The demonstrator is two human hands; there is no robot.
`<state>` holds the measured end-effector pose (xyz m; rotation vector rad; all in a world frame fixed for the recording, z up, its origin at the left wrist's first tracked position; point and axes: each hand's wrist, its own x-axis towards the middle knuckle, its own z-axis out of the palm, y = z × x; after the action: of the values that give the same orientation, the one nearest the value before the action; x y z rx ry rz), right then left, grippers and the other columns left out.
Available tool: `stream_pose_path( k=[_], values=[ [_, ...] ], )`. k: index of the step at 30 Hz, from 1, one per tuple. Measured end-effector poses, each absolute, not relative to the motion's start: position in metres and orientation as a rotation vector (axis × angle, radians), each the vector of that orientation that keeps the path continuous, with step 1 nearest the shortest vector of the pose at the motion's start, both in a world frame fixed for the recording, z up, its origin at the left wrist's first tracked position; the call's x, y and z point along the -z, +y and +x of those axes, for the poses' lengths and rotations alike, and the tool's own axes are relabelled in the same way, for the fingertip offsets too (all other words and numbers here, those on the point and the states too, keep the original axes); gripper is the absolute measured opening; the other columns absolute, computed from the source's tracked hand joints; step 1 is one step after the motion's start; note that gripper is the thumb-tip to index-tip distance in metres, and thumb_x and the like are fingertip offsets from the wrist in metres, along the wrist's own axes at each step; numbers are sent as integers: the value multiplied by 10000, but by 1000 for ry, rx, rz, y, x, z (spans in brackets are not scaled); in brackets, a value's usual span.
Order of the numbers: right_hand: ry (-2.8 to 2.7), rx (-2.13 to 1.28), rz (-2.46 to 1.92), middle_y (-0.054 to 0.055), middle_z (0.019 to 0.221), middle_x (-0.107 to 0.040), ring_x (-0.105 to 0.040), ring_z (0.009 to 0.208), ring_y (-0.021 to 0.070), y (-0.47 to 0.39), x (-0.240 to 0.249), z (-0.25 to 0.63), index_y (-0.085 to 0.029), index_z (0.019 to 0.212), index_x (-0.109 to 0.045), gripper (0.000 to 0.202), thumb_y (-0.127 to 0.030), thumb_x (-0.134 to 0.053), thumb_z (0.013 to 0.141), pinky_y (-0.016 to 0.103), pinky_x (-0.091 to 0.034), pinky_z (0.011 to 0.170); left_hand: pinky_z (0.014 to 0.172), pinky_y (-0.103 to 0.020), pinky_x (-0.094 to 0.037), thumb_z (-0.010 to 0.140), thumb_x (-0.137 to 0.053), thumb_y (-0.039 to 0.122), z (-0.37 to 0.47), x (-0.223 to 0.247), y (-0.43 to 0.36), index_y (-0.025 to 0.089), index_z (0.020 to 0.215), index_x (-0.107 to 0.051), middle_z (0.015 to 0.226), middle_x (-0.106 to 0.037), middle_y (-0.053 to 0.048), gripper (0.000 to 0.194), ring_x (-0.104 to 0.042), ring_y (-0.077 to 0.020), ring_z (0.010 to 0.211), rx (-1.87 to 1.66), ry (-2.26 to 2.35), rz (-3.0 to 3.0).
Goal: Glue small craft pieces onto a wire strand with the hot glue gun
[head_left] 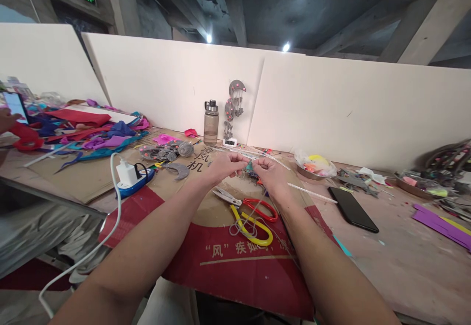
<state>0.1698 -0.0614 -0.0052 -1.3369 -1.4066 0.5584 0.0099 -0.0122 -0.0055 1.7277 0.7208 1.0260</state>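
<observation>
My left hand [228, 167] and my right hand [268, 172] are close together over the cardboard sheet [209, 212], fingers pinched. Between their fingertips is a small green piece [249, 166], which both seem to hold; its details are too small to tell. Just below the hands lie scissors with one red and one yellow handle [260, 239], blades pointing up and left. A loose thin grey cord [253, 217] lies over the handles. Behind the hands, a grey crescent ornament with pink dots [237, 88] hangs against the white board.
A water bottle [211, 124] stands behind my left hand. At left are a white plug [126, 173], its cable, grey felt pieces [162, 152] and colourful cloth [99, 129]. A black phone [352, 209] and a bowl [312, 172] are at right. Another person's hand [7, 120] shows far left.
</observation>
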Motion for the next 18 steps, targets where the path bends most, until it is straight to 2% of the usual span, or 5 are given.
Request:
stream_pose_path(
  k=[10,16,18],
  values=[
    [-1426,-558,-1394,-35,579,-565,-416,499,91,-66,2,163,-180,699,-625,177,-346,-574,664,218,-323,501,436,-179,-319,699,-604,261,7,3,-13,143,764,-650,526,-528,38,142,-435,-56,452,-961,838,1875],
    [-1498,-473,-1437,-23,602,-587,-430,497,101,-64,4,167,-183,769,-639,201,-343,-549,687,231,-342,514,460,-182,-366,691,-599,228,6,-3,-19,140,841,-632,572,-580,19,177,-469,-68,490,-910,773,1806],
    [-1531,-432,-1442,-27,577,-571,-421,491,103,-64,5,168,-187,763,-636,198,-351,-546,700,233,-336,513,454,-180,-361,683,-601,224,6,-3,-20,139,799,-624,573,-579,17,146,-466,-66,487,-905,769,1845]
  ],
)
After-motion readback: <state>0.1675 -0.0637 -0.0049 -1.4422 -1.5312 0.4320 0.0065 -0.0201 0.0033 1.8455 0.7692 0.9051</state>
